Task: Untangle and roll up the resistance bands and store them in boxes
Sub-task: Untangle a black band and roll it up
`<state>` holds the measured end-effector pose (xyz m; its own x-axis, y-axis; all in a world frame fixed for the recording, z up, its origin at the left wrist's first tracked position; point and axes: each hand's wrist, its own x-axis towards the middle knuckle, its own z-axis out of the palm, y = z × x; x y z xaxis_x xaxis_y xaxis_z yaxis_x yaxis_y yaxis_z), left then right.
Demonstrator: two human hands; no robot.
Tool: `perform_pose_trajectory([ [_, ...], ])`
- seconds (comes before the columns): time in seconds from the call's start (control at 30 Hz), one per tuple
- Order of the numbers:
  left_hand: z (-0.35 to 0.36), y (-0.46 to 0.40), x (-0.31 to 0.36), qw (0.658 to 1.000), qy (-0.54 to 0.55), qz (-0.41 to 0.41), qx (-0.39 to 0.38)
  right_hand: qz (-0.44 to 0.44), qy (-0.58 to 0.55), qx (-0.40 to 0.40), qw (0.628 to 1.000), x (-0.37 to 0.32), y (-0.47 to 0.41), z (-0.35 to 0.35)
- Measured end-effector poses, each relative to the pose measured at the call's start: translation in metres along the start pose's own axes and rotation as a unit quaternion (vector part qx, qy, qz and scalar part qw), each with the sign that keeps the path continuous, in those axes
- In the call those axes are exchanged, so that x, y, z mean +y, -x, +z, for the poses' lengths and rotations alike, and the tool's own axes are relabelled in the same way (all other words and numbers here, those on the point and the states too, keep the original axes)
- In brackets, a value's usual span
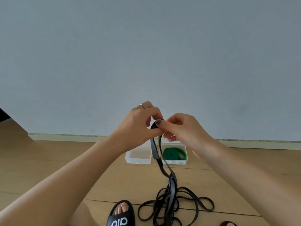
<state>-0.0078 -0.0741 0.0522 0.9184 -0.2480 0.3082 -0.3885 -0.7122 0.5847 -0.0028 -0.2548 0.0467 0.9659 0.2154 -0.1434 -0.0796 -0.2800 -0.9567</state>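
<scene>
Both the left hand (140,123) and right hand (180,128) pinch the black band (155,152) at its top, starting its roll above the empty box (138,161).

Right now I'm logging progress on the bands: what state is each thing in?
Black band: top end being rolled between both hands, the rest loose and tangled on the floor.
Green band: rolled, in right box.
Left box: open, empty.
Left hand: pinching the black roll.
Right hand: pinching it too.
</scene>
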Motion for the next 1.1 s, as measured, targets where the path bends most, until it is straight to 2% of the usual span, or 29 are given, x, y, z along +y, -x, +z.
perform_pose_trajectory([
  [0.13,0.006,0.002,-0.002,1.0,0.022,0.003,-0.003,0.003,-0.007,-0.01,1.0,0.001,-0.004,0.001],
  [0.33,0.005,0.003,-0.012,0.999,0.043,-0.02,-0.025,0.029,-0.076,-0.032,0.996,0.001,-0.009,-0.002],
  [0.6,0.0,0.003,-0.019,0.994,-0.112,0.004,0.003,0.057,-0.131,-0.068,0.987,0.005,-0.017,-0.003],
  [0.7,0.0,0.003,-0.019,0.993,-0.121,-0.008,-0.01,0.068,-0.151,-0.057,0.984,0.005,-0.017,-0.002],
  [0.9,0.004,0.006,-0.018,0.998,-0.058,-0.01,-0.016,0.065,-0.176,-0.005,0.982,0.002,-0.017,0.002],
  [1.1,0.005,0.005,-0.017,0.997,-0.065,-0.028,-0.026,0.079,-0.227,0.003,0.971,-0.001,-0.016,-0.001],
])
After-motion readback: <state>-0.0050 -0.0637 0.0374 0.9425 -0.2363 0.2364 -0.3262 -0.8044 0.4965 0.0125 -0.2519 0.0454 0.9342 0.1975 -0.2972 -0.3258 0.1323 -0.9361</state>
